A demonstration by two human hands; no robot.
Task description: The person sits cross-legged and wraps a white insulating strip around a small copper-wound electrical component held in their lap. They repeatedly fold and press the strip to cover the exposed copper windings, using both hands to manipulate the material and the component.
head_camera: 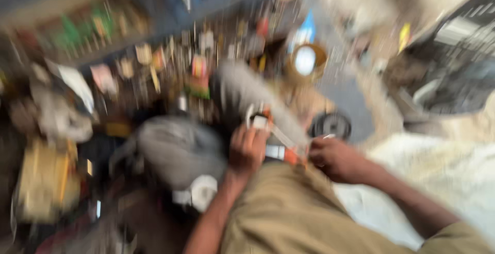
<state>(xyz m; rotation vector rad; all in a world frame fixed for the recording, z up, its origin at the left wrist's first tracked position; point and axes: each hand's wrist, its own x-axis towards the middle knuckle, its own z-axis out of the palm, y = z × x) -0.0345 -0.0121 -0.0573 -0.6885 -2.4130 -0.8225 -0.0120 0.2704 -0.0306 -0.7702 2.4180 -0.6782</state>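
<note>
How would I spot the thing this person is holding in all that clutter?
Start at the tan trousers at the bottom. Just above the knee, the left hand and right hand meet on a blurred white-and-orange tool. Its bright orange ends stand out from the grey bundles around it.

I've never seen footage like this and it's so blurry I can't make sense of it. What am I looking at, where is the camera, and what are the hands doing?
There is no machine here: this is one picture from a camera worn on a person's head, looking down at their own two bare hands. The blur comes from motion.

The left hand and the right hand are together on a long white and orange tool held above the person's lap, where tan trousers show. What kind of tool it is cannot be told.

Around them lies a crowded floor: a grey rounded bundle by the left hand, a round brown container with a pale inside farther off, a dark round object, and many small items too blurred to name.
</note>
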